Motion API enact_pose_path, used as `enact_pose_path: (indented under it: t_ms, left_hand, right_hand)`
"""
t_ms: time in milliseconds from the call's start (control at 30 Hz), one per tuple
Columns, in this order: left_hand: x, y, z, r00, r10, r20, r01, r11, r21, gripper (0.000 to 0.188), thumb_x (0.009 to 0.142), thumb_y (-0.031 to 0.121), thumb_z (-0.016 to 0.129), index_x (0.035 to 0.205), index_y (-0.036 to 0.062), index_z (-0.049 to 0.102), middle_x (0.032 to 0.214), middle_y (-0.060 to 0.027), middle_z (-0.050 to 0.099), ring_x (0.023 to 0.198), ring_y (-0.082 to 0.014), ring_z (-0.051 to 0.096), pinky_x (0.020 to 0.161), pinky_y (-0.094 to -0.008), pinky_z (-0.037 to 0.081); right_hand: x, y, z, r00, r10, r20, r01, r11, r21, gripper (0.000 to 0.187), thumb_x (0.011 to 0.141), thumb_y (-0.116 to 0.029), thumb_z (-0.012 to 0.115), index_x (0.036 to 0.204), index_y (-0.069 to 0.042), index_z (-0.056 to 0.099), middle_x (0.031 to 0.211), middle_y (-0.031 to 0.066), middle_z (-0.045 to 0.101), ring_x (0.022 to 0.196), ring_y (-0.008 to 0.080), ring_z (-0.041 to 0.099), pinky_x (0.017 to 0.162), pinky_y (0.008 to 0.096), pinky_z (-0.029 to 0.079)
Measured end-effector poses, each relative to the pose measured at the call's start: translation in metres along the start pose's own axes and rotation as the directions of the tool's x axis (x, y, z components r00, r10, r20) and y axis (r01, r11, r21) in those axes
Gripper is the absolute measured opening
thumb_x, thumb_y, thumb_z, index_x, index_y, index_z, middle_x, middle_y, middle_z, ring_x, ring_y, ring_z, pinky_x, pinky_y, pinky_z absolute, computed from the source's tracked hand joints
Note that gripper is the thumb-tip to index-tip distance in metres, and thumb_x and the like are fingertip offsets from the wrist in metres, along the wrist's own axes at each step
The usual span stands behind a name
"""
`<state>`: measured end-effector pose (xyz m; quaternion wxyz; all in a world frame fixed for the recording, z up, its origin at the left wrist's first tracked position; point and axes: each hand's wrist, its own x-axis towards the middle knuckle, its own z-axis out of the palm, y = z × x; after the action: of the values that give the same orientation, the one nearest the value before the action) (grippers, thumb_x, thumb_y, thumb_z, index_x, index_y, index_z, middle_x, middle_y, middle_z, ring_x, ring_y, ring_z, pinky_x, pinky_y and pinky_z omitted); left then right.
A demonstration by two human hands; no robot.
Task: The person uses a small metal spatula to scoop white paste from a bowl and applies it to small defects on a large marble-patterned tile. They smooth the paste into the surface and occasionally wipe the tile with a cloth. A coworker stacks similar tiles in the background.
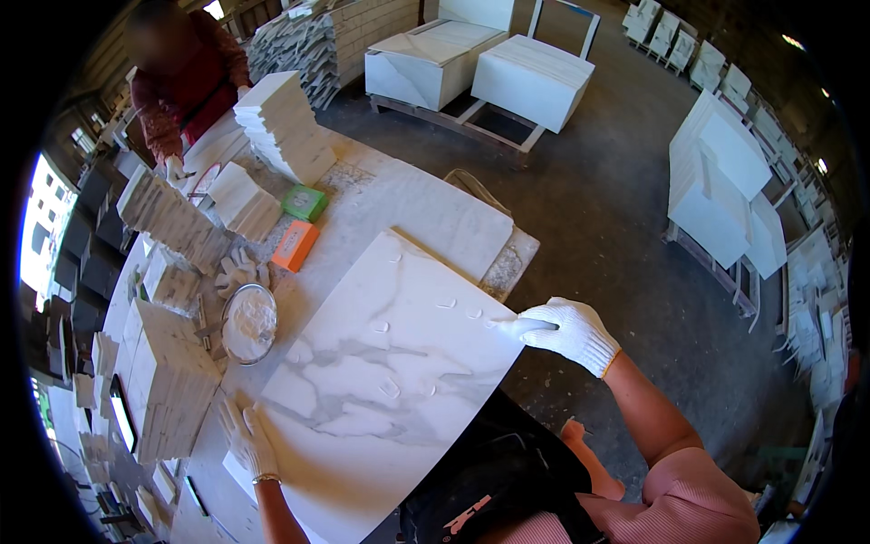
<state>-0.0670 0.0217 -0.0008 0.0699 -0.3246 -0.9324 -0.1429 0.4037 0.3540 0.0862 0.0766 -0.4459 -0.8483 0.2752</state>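
A large white marble slab (353,363) with grey veins lies on the worktable in front of me. Several small whitish marks or chips dot its upper face. My right hand (571,335), in a white knit glove, is closed round a small tool with a pale grey handle (538,325) at the slab's right corner. The tool's tip is too blurred to make out. My left hand (246,442), gloved too, rests with fingers stretched out along the slab's left edge. Left of the slab stands a round metal bowl (249,325) of white paste or powder.
Stacked marble tiles (168,381) line the table's left side. An orange box (295,246), a green box (305,203) and a crumpled glove (240,272) lie beyond the bowl. A person (186,77) works across the table. Slab pallets (535,82) stand on the floor behind.
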Motion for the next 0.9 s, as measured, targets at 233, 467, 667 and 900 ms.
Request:
enact_pose_path:
  t_ms: [233,467,667,900]
  left_hand:
    - [0.0,0.002,-0.002,1.0,-0.014,0.018,0.014,1.0,0.016,0.057,0.105,0.038,0.041,0.149,0.0012,0.041,0.154,-0.0269,0.037,0.144,-0.0429,0.033,0.118,-0.0472,0.028]
    - [0.0,0.003,-0.002,1.0,-0.018,0.009,0.017,0.999,0.036,0.059,0.104,0.039,0.041,0.148,-0.0009,0.042,0.154,-0.0265,0.038,0.144,-0.0423,0.033,0.118,-0.0466,0.028]
    - [0.0,0.004,-0.003,1.0,-0.026,0.018,0.025,0.999,0.026,0.058,0.105,0.039,0.041,0.148,0.0002,0.042,0.154,-0.0274,0.038,0.143,-0.0436,0.034,0.117,-0.0476,0.029]
    - [0.0,0.007,-0.004,0.999,-0.037,0.025,0.036,0.999,0.019,0.057,0.104,0.038,0.042,0.149,0.0013,0.042,0.153,-0.0273,0.038,0.143,-0.0434,0.035,0.117,-0.0475,0.029]
  right_hand:
    - [0.007,-0.002,-0.003,1.0,0.001,-0.006,0.0,0.996,0.094,0.034,0.086,-0.04,0.069,0.111,-0.018,0.076,0.098,0.0078,0.07,0.09,0.0269,0.066,0.082,0.0359,0.051]
    - [0.021,-0.005,0.0,1.0,-0.017,-0.001,0.017,0.994,0.111,0.035,0.086,-0.042,0.069,0.11,-0.018,0.076,0.094,0.0066,0.069,0.088,0.0262,0.066,0.081,0.0359,0.05]
    - [0.027,-0.004,0.003,0.999,-0.042,0.003,0.041,0.997,0.057,0.035,0.085,-0.045,0.069,0.108,-0.02,0.077,0.09,0.0067,0.068,0.085,0.0261,0.065,0.078,0.0376,0.05]
    - [0.03,-0.007,0.004,0.999,-0.044,0.015,0.044,0.999,0.01,0.035,0.085,-0.044,0.069,0.107,-0.019,0.077,0.089,0.0071,0.068,0.084,0.0253,0.066,0.076,0.0367,0.051]
